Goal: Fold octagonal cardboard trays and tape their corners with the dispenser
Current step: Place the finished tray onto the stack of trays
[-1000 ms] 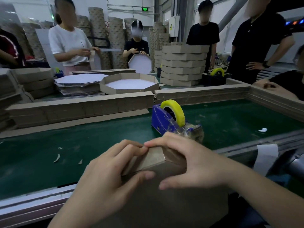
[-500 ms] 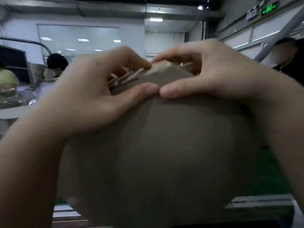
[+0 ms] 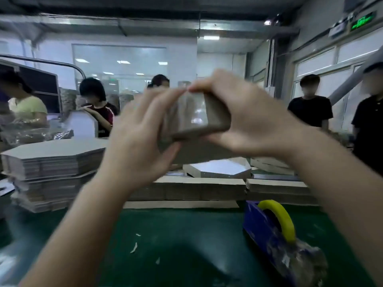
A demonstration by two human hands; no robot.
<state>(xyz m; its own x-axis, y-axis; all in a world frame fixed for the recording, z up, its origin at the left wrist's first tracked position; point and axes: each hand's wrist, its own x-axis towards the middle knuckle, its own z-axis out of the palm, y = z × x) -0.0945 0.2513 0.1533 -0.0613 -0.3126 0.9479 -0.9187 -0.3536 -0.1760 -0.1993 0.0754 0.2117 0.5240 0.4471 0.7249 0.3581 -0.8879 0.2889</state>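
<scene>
I hold a brown cardboard tray (image 3: 194, 119) raised in front of me, blurred by motion, with a shiny strip of tape over its nearest corner. My left hand (image 3: 141, 137) grips the tray's left side, thumb under and fingers over the top edge. My right hand (image 3: 244, 117) grips its right side, fingertips meeting the left hand's at the top. The blue tape dispenser (image 3: 275, 241) with a yellow roll stands on the green belt (image 3: 165, 245) at lower right, below my right forearm.
A tall stack of flat octagonal blanks (image 3: 49, 162) sits at the left. A folded tray (image 3: 217, 168) and cardboard strips (image 3: 196, 189) lie behind the belt. Several people stand across the line. Small scraps dot the belt.
The tray has swung from lying near the belt edge to a raised position at arm's length. My view has lifted, and the dispenser is back in sight. Both hands kept their hold.
</scene>
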